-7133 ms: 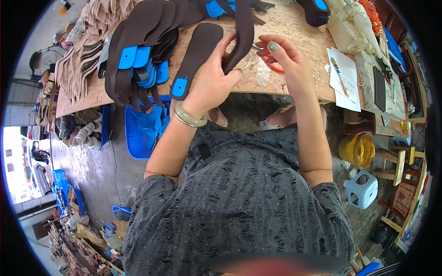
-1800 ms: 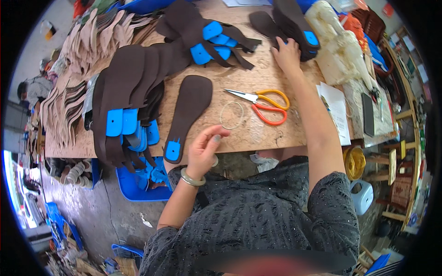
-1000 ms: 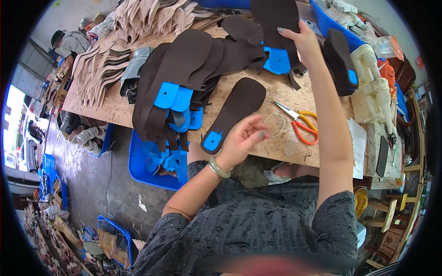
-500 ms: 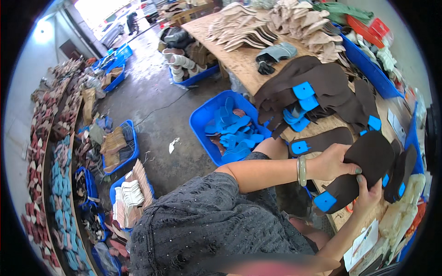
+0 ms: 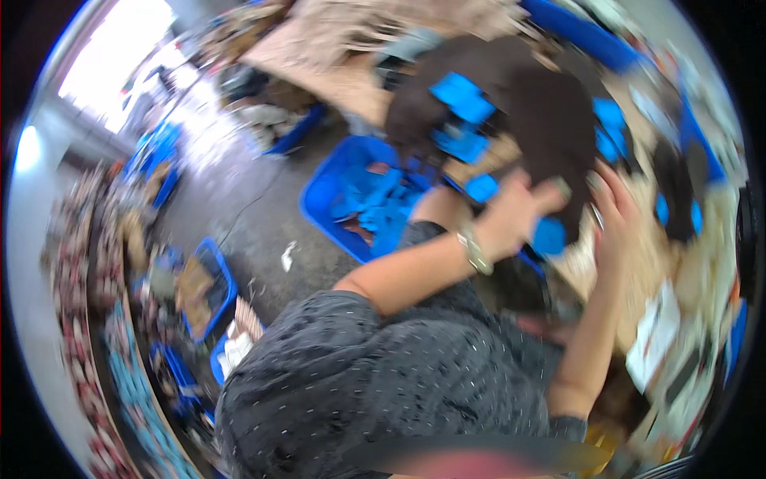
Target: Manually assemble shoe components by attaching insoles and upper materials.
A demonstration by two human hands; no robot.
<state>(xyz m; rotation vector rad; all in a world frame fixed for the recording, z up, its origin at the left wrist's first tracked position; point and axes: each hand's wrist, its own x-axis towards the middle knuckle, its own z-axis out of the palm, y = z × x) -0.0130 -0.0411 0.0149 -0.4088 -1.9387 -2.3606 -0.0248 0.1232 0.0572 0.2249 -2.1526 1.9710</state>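
The picture is motion-blurred. A dark brown sole-shaped piece with a blue tab at its near end is held over the edge of the wooden table. My left hand, a metal bangle on its wrist, is closed on the piece's lower part just above the tab. My right hand grips the piece's right edge, fingers pointing up. Both forearms reach out from my dark speckled shirt.
A heap of brown pieces with blue tabs lies on the table beyond, tan leather cutouts behind it. A blue crate of blue scraps stands on the concrete floor below. More blue crates and racks of shoe parts line the left.
The view has kept swinging and blurred. The brown piece, lifted off the table earlier, is still in both hands, now raised higher in front of the heap.
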